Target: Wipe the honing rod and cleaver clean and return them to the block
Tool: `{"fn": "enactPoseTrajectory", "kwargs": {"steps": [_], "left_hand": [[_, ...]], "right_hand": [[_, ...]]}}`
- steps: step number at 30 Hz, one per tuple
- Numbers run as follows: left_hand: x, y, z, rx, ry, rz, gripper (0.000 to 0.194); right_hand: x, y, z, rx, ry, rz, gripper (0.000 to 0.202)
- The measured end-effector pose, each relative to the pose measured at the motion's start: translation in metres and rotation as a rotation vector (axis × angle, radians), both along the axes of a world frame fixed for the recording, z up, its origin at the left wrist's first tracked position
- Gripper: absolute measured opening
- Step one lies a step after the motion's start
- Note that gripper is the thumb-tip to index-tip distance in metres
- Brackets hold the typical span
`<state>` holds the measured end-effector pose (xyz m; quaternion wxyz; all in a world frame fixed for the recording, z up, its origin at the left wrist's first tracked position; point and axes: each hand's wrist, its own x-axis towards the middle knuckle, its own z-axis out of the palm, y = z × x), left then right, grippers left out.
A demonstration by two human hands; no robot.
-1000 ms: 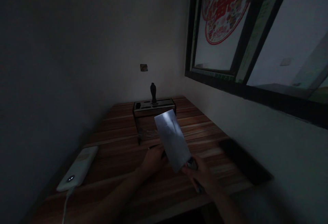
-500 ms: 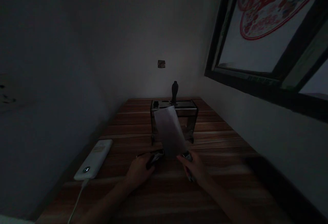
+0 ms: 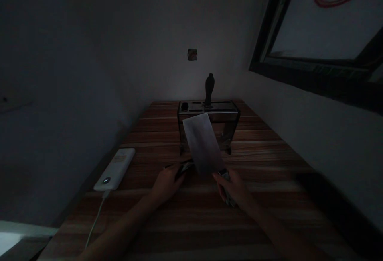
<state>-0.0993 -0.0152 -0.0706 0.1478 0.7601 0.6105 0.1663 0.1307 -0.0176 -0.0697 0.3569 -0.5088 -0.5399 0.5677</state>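
Note:
In the dim light, my right hand is closed around the handle of a cleaver. Its broad, pale rectangular blade stands up and leans left, in front of a knife block. My left hand is closed on a dark-handled tool with a shiny part, close to the lower left of the blade; its exact kind is too dark to make out. The knife block has a metal top with slots and see-through lower sides. A black handle rises from one slot.
A white power bank with a lit display and a white cable lies on the wood-grain table at left. A dark long object lies along the right edge. Walls and a dark window frame bound the table.
The view has tilted down a little, so the knife block, power bank and window sit higher in the picture. Both hands keep their hold, with the cleaver nearly in the same pose.

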Motion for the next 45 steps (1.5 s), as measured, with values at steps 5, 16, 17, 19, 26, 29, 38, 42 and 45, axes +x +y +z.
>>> {"fn": "enactPoseTrajectory", "kwargs": {"steps": [5, 16, 17, 19, 26, 29, 38, 42, 45], "left_hand": [[-0.003, 0.004, -0.003, 0.056, -0.151, -0.022, 0.03], [-0.007, 0.012, -0.002, 0.19, -0.547, 0.073, 0.028], [-0.008, 0.013, -0.002, 0.153, -0.629, 0.127, 0.031], [-0.009, 0.016, -0.003, 0.07, -0.768, 0.239, 0.036], [-0.017, 0.02, -0.011, -0.01, -1.021, 0.526, 0.05], [-0.019, 0.019, -0.006, 0.058, -1.079, 0.563, 0.052], [-0.007, 0.009, 0.057, 0.564, -0.806, 0.444, 0.038], [0.008, 0.025, 0.069, 0.715, -0.356, -0.049, 0.041], [0.014, 0.036, 0.063, 0.707, -0.094, -0.253, 0.054]], "right_hand": [[0.003, 0.0, 0.002, 0.0, 0.019, 0.028, 0.038], [0.013, -0.015, -0.002, -0.017, -0.032, 0.141, 0.037], [0.014, -0.016, -0.001, -0.019, -0.036, 0.142, 0.038], [0.015, -0.017, 0.001, -0.022, -0.045, 0.145, 0.039], [0.016, -0.017, 0.001, -0.008, -0.069, 0.145, 0.037], [0.015, -0.016, -0.001, -0.006, -0.074, 0.183, 0.036], [0.015, -0.017, 0.003, -0.015, -0.122, 0.199, 0.031], [0.015, -0.017, 0.002, -0.003, -0.128, 0.218, 0.03], [0.016, -0.016, 0.0, -0.001, -0.138, 0.226, 0.029]]}}
